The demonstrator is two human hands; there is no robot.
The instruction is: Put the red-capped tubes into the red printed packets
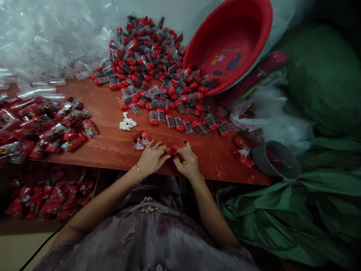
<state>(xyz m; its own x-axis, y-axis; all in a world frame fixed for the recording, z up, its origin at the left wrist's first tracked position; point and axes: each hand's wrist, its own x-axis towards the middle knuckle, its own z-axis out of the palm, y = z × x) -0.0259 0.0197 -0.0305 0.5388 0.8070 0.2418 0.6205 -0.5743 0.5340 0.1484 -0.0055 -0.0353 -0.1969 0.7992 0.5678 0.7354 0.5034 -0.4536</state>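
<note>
My left hand [153, 157] and my right hand [186, 161] meet at the table's front edge, fingers closed around a small red piece [173, 149]. It looks thin and slightly see-through, but its exact kind is not clear. A gold bangle circles my left wrist. Just beyond the left fingers lie red printed cards [141, 138] with a dark cartoon figure. White soft scraps [127, 122] rest a little farther back. Past both hands spreads a large heap of small clear containers with red ends and dark contents [160, 96].
Left on the wooden table [104, 145] are packed red pieces [47, 128] and clear plastic tubes [70, 45]. A red basin [234, 22] leans behind the heap. At right are a grey bowl [258, 158], more red cards [243, 152] and green cloth [262, 210]. A box of red packs [53, 195] stands below left.
</note>
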